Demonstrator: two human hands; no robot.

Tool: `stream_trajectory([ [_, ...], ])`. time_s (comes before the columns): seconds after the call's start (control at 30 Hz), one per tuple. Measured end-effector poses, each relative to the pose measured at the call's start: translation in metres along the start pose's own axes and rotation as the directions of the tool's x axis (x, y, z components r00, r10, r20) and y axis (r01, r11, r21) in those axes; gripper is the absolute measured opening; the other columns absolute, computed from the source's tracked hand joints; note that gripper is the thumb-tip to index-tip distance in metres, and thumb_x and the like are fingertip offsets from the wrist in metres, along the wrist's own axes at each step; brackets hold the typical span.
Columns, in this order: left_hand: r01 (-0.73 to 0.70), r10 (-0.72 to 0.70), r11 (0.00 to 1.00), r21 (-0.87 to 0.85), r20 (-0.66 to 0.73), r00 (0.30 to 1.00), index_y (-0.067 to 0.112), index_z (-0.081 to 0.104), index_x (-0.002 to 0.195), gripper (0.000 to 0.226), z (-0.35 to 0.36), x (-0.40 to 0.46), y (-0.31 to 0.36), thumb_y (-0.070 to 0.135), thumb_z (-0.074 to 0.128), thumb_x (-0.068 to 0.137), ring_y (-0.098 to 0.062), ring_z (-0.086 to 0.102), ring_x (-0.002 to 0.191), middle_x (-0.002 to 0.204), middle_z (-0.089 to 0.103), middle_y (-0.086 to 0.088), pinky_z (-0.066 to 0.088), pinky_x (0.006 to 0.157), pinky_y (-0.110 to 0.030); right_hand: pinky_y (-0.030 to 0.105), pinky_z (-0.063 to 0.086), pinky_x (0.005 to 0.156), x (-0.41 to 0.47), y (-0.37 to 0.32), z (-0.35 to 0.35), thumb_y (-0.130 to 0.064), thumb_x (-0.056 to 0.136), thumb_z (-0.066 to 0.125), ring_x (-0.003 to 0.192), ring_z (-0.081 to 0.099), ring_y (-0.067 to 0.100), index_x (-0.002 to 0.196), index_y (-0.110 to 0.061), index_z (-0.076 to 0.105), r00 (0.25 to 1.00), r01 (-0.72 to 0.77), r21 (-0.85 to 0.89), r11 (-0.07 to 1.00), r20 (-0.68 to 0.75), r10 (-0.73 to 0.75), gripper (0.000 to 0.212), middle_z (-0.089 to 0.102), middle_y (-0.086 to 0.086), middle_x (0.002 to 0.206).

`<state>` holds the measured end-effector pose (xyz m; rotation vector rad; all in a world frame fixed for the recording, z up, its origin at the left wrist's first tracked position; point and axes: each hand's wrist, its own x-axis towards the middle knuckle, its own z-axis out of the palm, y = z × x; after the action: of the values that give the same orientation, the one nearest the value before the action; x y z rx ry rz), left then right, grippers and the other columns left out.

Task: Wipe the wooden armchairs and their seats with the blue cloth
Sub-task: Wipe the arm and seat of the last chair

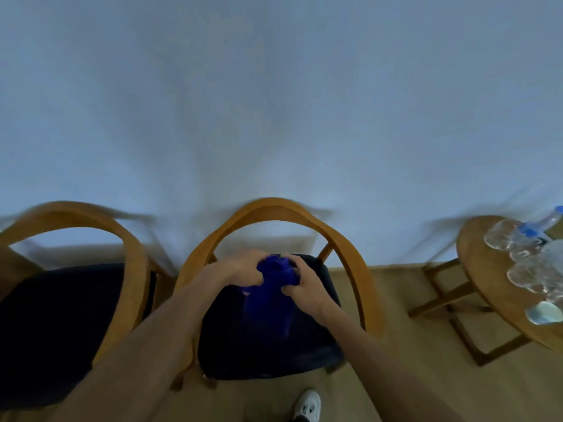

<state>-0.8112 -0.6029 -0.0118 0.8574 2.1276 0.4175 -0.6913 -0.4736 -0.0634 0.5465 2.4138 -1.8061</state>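
The left hand (243,268) and the right hand (300,283) meet over the middle of a chair, and both grip the same blue cloth (275,277). The fingers of each hand are curled round the bunched top of the cloth, the left hand on its left side and the right hand on its right side. The rest of the cloth hangs down below the hands in a loose fold, in front of the dark seat (268,345); whether its lower end touches the seat cannot be told. Both bare forearms reach up from the bottom of the view.

The chair (272,205) is a wooden armchair with a curved back that sweeps round into the arms on both sides. It stands facing the person, its back near a pale wall (274,102). A second chair (91,213) of the same kind stands just beside it on the left, also with a dark seat, and partly cut off by the edge of the view.

On the right stands a round wooden worktop (478,269). It carries a group of clear glasses (521,272) and a clear bottle (545,223) with a blue cap and label. The floor (396,360) is light tan. A white shoe (309,405) shows at the bottom edge, below the chair.
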Motion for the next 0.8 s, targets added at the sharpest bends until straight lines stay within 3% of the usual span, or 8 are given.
stream_trajectory([
  [0.07, -0.006, 0.006, 1.0, 0.011, -0.003, 1.0, 0.031, 0.051, 0.087, 0.027, -0.006, -0.015, 0.007, 0.004, 0.055, 0.085, -0.014, 0.062, 0.081, 0.091, 0.063, -0.001, 0.049, 0.065, -0.023, 0.042, 0.054, 0.089, -0.005, -0.011, -0.004, 0.003, 0.081, 0.059, 0.105, 0.061, 0.011, 0.124, -0.031, 0.049, 1.0, 0.01, -0.032, 0.999, -0.006, -0.011, 0.055, 0.062, -0.003, 0.115],
  [0.17, -0.012, 0.014, 0.998, 0.057, -0.033, 0.999, 0.029, 0.052, 0.089, 0.024, -0.017, -0.03, 0.015, 0.005, 0.054, 0.086, -0.015, 0.063, 0.083, 0.097, 0.064, -0.003, 0.049, 0.064, -0.022, 0.035, 0.055, 0.087, -0.009, -0.031, -0.012, 0.003, 0.078, 0.062, 0.103, 0.061, 0.01, 0.132, -0.025, 0.046, 0.999, 0.025, -0.102, 0.994, 0.029, -0.022, 0.063, 0.062, -0.003, 0.115],
  [0.27, -0.059, 0.064, 0.994, 0.089, -0.053, 0.997, 0.03, 0.054, 0.084, 0.028, -0.031, -0.039, 0.022, 0.003, 0.052, 0.084, -0.017, 0.065, 0.083, 0.097, 0.066, -0.005, 0.05, 0.06, -0.023, 0.031, 0.055, 0.085, -0.011, -0.049, -0.024, 0.001, 0.075, 0.065, 0.105, 0.061, 0.012, 0.128, -0.025, 0.048, 0.99, 0.074, -0.134, 0.988, 0.126, -0.057, 0.062, 0.061, -0.002, 0.117],
  [0.43, -0.078, 0.089, 0.992, 0.103, -0.108, 0.99, 0.024, 0.055, 0.116, 0.038, -0.046, -0.048, 0.04, 0.001, 0.055, 0.085, -0.015, 0.061, 0.095, 0.109, 0.059, 0.002, 0.056, 0.074, -0.025, 0.02, 0.053, 0.076, -0.016, -0.072, -0.044, -0.01, 0.076, 0.073, 0.094, 0.063, 0.011, 0.11, -0.017, 0.05, 0.987, 0.101, -0.222, 0.97, 0.148, -0.069, 0.041, 0.063, -0.001, 0.105],
  [0.53, -0.086, 0.102, 0.987, 0.135, -0.119, 0.988, 0.023, 0.051, 0.124, 0.045, -0.052, -0.051, 0.055, 0.002, 0.056, 0.085, -0.018, 0.06, 0.101, 0.119, 0.058, -0.001, 0.057, 0.081, -0.029, 0.026, 0.054, 0.081, -0.02, -0.076, -0.054, -0.014, 0.076, 0.074, 0.093, 0.063, 0.012, 0.104, -0.019, 0.051, 0.992, 0.105, -0.259, 0.96, 0.102, -0.081, 0.037, 0.065, -0.001, 0.102],
  [0.73, -0.091, 0.118, 0.979, 0.182, -0.147, 0.982, 0.02, 0.047, 0.13, 0.048, -0.056, -0.053, 0.067, 0.001, 0.054, 0.087, -0.018, 0.059, 0.105, 0.123, 0.058, -0.002, 0.056, 0.086, -0.031, 0.035, 0.059, 0.077, -0.027, -0.076, -0.071, -0.015, 0.078, 0.074, 0.103, 0.062, 0.018, 0.13, -0.031, 0.042, 0.99, 0.132, -0.224, 0.966, 0.071, -0.118, 0.064, 0.061, -0.003, 0.119],
  [0.8, -0.095, 0.129, 0.975, 0.2, -0.165, 0.978, 0.02, 0.051, 0.127, 0.042, -0.057, -0.054, 0.068, 0.002, 0.053, 0.089, -0.016, 0.058, 0.104, 0.12, 0.059, -0.001, 0.054, 0.086, -0.029, 0.03, 0.059, 0.07, -0.025, -0.075, -0.075, -0.024, 0.081, 0.072, 0.099, 0.064, 0.017, 0.129, -0.031, 0.044, 0.991, 0.132, -0.306, 0.943, 0.072, -0.116, 0.056, 0.062, -0.003, 0.117],
])
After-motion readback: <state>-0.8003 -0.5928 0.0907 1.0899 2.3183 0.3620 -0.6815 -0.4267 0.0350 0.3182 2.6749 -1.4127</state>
